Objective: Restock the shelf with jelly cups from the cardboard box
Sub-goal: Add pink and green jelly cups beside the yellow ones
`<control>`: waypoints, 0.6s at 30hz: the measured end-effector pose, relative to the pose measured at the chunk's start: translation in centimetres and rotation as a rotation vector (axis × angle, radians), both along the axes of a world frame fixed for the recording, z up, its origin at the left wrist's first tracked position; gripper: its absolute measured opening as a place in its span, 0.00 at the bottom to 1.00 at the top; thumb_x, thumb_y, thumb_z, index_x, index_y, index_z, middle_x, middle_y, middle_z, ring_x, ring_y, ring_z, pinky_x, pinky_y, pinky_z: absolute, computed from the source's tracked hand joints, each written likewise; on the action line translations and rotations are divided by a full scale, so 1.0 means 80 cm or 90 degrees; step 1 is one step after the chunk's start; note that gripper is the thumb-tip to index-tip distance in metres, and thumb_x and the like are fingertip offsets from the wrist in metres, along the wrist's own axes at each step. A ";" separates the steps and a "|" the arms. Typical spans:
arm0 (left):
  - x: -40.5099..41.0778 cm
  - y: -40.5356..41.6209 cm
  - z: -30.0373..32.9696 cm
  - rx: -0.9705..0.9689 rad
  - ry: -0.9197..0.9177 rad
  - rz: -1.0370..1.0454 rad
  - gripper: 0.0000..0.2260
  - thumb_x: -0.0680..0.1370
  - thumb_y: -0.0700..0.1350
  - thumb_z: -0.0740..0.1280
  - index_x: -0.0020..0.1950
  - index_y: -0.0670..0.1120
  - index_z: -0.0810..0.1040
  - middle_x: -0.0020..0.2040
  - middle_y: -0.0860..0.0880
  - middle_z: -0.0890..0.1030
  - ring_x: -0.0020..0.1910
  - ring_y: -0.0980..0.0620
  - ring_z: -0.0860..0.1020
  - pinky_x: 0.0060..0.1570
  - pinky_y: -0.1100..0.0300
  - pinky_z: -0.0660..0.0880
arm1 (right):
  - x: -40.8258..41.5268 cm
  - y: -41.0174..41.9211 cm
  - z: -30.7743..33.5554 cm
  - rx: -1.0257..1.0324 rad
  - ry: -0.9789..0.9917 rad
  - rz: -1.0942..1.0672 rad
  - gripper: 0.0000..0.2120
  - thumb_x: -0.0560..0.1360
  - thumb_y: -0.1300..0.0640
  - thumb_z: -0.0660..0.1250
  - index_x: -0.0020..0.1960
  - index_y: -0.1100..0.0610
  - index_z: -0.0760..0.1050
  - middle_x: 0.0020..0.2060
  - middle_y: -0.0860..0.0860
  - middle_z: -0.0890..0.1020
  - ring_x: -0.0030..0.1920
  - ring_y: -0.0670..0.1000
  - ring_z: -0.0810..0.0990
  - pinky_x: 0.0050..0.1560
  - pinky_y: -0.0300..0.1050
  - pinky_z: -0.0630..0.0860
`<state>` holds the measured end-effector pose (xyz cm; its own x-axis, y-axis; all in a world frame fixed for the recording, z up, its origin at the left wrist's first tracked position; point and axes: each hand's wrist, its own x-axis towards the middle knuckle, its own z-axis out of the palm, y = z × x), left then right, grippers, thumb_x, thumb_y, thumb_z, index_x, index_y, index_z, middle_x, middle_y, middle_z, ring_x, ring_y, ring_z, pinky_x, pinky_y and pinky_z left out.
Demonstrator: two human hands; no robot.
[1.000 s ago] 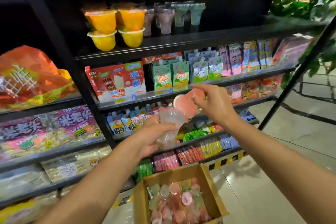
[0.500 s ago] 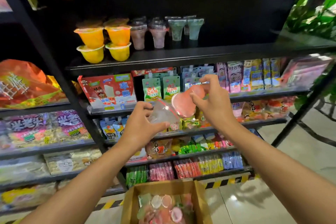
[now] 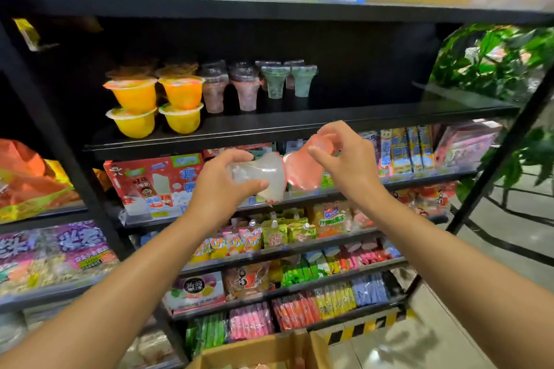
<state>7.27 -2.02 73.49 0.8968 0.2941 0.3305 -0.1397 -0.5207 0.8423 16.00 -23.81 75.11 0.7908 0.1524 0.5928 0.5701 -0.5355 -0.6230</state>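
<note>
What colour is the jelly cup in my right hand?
Pink, seen in the head view: the jelly cup in the right hand.

glossy clear plastic jelly cups (image 3: 263,177), matt black metal shelf (image 3: 299,126), brown cardboard box (image 3: 254,350)

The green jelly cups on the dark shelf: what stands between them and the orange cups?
In the head view, brownish-pink jelly cups stand between the green jelly cups and the orange cups.

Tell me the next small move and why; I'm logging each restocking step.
Probably lift both cups to the dark shelf and set them right of the green cups: the left hand grips a clear cup, the right hand a pink cup, just below its bare stretch.
</note>
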 end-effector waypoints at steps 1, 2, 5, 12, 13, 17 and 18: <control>0.006 0.000 0.003 0.000 -0.003 0.002 0.22 0.68 0.46 0.81 0.59 0.52 0.78 0.55 0.56 0.78 0.50 0.61 0.75 0.43 0.70 0.70 | 0.002 0.000 0.003 0.001 0.000 -0.006 0.14 0.73 0.49 0.73 0.56 0.49 0.76 0.47 0.47 0.83 0.47 0.49 0.80 0.48 0.52 0.78; 0.013 0.000 0.006 -0.004 -0.006 0.001 0.23 0.68 0.47 0.81 0.59 0.52 0.77 0.55 0.56 0.77 0.51 0.59 0.75 0.45 0.67 0.71 | 0.005 0.000 0.005 0.000 0.000 -0.011 0.14 0.72 0.49 0.73 0.56 0.48 0.75 0.47 0.47 0.83 0.47 0.50 0.80 0.48 0.52 0.78; 0.029 -0.001 0.013 -0.005 -0.023 0.003 0.25 0.67 0.47 0.82 0.59 0.52 0.76 0.55 0.55 0.76 0.54 0.53 0.75 0.51 0.58 0.74 | 0.012 0.001 0.011 -0.010 -0.010 -0.019 0.15 0.71 0.47 0.73 0.55 0.47 0.73 0.46 0.47 0.82 0.45 0.51 0.80 0.44 0.52 0.79; 0.075 -0.021 0.031 -0.103 -0.049 0.039 0.25 0.66 0.50 0.82 0.57 0.51 0.75 0.52 0.53 0.78 0.51 0.53 0.79 0.48 0.50 0.81 | 0.053 -0.014 0.027 0.029 -0.017 -0.032 0.24 0.69 0.47 0.77 0.58 0.48 0.67 0.46 0.48 0.81 0.45 0.49 0.80 0.42 0.45 0.77; 0.084 -0.024 0.035 -0.117 -0.056 0.046 0.24 0.66 0.50 0.82 0.57 0.50 0.76 0.52 0.53 0.79 0.51 0.52 0.79 0.48 0.50 0.81 | 0.063 -0.017 0.029 0.035 -0.022 -0.028 0.24 0.69 0.47 0.77 0.58 0.48 0.68 0.46 0.48 0.81 0.45 0.49 0.80 0.43 0.46 0.78; 0.123 -0.039 0.053 -0.099 -0.093 0.041 0.20 0.70 0.46 0.80 0.59 0.52 0.78 0.53 0.56 0.79 0.51 0.59 0.78 0.51 0.56 0.80 | 0.112 -0.036 0.042 0.034 -0.058 0.015 0.14 0.72 0.47 0.75 0.53 0.48 0.75 0.45 0.41 0.80 0.47 0.44 0.79 0.45 0.45 0.80; 0.133 -0.043 0.057 -0.092 -0.099 0.041 0.21 0.70 0.45 0.79 0.60 0.52 0.78 0.53 0.57 0.80 0.52 0.60 0.78 0.51 0.57 0.80 | 0.128 -0.042 0.045 0.032 -0.069 0.027 0.12 0.72 0.47 0.75 0.52 0.48 0.76 0.45 0.40 0.80 0.48 0.44 0.79 0.45 0.45 0.80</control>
